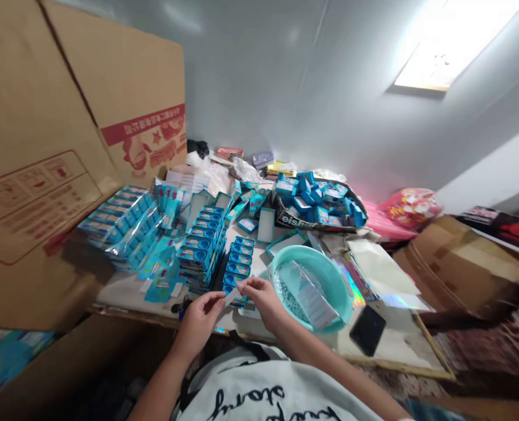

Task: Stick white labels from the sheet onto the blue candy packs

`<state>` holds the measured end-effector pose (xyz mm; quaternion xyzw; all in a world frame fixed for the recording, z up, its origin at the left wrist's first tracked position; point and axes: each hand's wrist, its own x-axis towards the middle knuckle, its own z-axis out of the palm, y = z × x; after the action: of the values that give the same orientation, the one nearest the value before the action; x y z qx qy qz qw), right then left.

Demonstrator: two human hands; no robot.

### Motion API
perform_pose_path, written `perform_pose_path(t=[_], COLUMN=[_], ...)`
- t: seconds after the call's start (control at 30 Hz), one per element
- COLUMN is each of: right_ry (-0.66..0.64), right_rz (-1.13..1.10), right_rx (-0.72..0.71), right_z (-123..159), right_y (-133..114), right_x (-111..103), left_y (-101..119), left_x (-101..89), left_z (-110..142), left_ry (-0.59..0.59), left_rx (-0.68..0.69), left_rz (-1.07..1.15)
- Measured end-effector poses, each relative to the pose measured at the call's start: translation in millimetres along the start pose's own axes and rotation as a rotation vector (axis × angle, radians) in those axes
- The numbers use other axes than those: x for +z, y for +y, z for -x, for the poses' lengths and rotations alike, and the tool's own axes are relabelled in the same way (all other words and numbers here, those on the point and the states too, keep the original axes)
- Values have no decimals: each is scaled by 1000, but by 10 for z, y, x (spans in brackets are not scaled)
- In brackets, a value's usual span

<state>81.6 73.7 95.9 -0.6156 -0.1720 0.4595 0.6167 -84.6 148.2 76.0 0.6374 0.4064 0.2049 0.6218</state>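
Note:
Between my two hands is a small pale strip (231, 296), pinched at one end by my left hand (203, 318) and at the other by my right hand (261, 298). What the strip is made of is too small to tell. Just beyond my fingers runs a row of small blue boxes (239, 258) with round recesses. Left of it rise taller stacks of the same blue boxes (200, 245). To the right of my right hand stands a turquoise basin (346, 292) holding many tiny pale pieces and a clear plastic bag (312, 298).
A big cardboard carton (145, 82) walls off the left side. Wrapped blue packs (127, 219) and flat blue cards (159, 266) lie near it. Farther back, a black-edged tray (294, 221) is heaped with blue boxes. A dark phone (368, 329) lies at right.

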Motion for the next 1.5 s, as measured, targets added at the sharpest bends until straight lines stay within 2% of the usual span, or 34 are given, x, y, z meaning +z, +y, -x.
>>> perform_pose_path(t=[0.13, 0.3, 0.4, 0.57, 0.8, 1.03, 1.37, 1.5], right_ry=[298, 463, 529, 658, 682, 672, 624, 587], right_rz=[-75, -150, -126, 3, 153, 206, 232, 269], right_rx=[67, 94, 62, -24, -113, -142, -142, -151], right_z=[42, 67, 30, -70, -101, -92, -63, -62], right_y=[328, 589, 660, 729, 742, 723, 709, 683], right_x=[54, 235, 309, 339, 374, 363, 334, 334], left_y=[-42, -17, 68, 177, 74, -41, 79, 33], left_x=[-114, -213, -219, -144, -145, -18, 8, -17], left_z=[-223, -547, -634, -633, -631, -576, -544, -595], left_ry=[-127, -230, -193, -117, -90, -38, -40, -90], left_rx=[20, 45, 50, 61, 50, 98, 108, 75], left_rz=[-163, -275, -390, -508, -518, -576, -764, -807])
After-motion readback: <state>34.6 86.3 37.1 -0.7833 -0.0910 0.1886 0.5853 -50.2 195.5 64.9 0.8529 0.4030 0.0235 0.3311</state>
